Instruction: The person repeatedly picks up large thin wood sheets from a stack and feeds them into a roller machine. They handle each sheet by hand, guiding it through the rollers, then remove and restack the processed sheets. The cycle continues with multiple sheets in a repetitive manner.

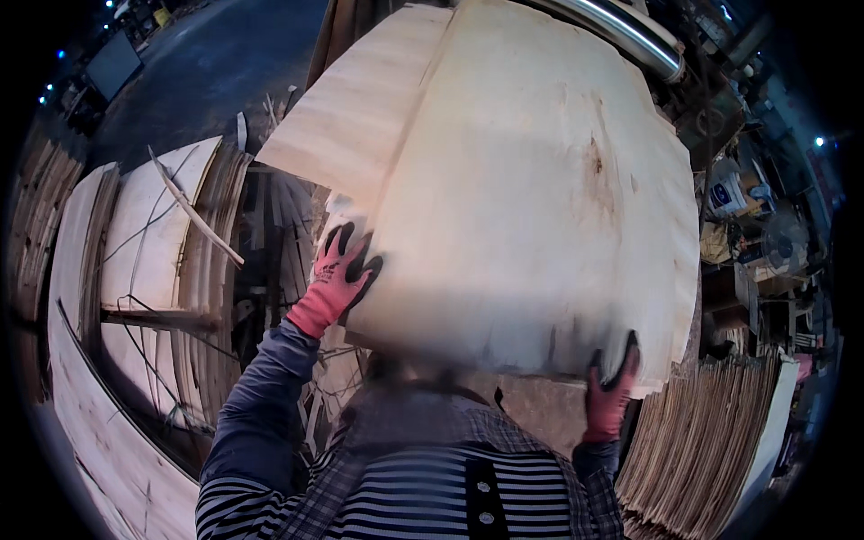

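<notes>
A wide, pale wood veneer sheet (504,198) with a brown streak lies in front of me, its near edge close to my body. Another veneer sheet (360,99) shows along its far left side, sticking out past it. My left hand (337,279), in a pink glove with black fingertips, rests at the left edge of the wide sheet with its fingers spread. At the near right corner, my right hand (612,391) in a matching glove has its fingers stretched out and apart against the sheet.
A shiny metal roller (630,36) spans the far right end of the sheets. Bound veneer stacks (153,225) stand at left, with a loose strip (193,211) across them. Another veneer stack (702,441) is at near right. A fan (785,241) stands among clutter at right.
</notes>
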Demonstrator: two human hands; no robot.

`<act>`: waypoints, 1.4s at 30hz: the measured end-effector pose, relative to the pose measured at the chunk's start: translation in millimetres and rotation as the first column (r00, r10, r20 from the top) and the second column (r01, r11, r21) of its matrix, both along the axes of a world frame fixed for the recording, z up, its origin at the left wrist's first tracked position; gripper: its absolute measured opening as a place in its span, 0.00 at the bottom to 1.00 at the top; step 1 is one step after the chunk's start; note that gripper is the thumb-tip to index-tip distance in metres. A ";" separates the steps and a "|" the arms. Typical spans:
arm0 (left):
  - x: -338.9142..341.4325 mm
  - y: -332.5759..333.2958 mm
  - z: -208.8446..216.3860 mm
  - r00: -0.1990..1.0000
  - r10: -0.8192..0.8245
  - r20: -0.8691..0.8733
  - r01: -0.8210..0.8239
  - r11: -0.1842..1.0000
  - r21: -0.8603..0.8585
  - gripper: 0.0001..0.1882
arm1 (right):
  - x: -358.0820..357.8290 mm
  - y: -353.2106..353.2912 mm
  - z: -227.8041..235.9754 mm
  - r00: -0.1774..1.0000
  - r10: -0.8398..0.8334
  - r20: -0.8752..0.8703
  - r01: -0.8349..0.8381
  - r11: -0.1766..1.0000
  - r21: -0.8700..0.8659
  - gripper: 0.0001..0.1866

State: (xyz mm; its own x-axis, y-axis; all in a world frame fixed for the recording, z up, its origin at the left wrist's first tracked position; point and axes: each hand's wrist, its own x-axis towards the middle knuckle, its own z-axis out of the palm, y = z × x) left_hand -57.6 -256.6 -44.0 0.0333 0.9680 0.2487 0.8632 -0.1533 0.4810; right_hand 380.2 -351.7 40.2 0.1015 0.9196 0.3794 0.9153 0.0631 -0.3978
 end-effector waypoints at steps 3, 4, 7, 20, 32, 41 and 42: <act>5.7 -0.3 37.7 0.972 -0.142 0.189 0.125 0.987 0.096 0.28 | -59.2 -2.9 -13.7 0.977 0.201 0.075 -0.197 0.979 -0.059 0.44; 8.3 0.7 44.5 0.948 -0.171 0.269 0.149 0.984 0.101 0.28 | -76.6 -2.4 -17.1 0.965 0.246 0.095 -0.242 0.969 -0.053 0.46; 22.5 -0.3 77.1 0.482 -0.038 0.875 0.337 0.930 -0.145 0.23 | -107.7 -2.7 -19.2 0.932 0.352 0.087 -0.337 0.929 -0.153 0.49; 10.7 9.9 24.1 0.482 -0.025 0.876 0.389 0.902 -0.188 0.34 | -101.9 39.3 38.5 0.946 0.324 -0.017 -0.323 0.937 -0.130 0.37; 4.5 67.2 49.8 0.478 -0.145 0.867 0.539 0.828 -0.158 0.19 | -91.8 41.1 0.9 0.932 0.357 0.059 -0.316 0.881 -0.353 0.46; 25.0 59.5 121.2 0.139 0.152 0.979 0.593 0.779 -0.205 0.18 | -76.6 36.4 14.4 0.944 0.284 0.165 -0.246 0.944 -0.219 0.39; 25.2 58.4 121.7 -0.067 0.285 0.956 0.611 0.769 -0.186 0.18 | -67.1 34.8 18.2 0.946 0.260 0.194 -0.229 0.959 -0.168 0.38</act>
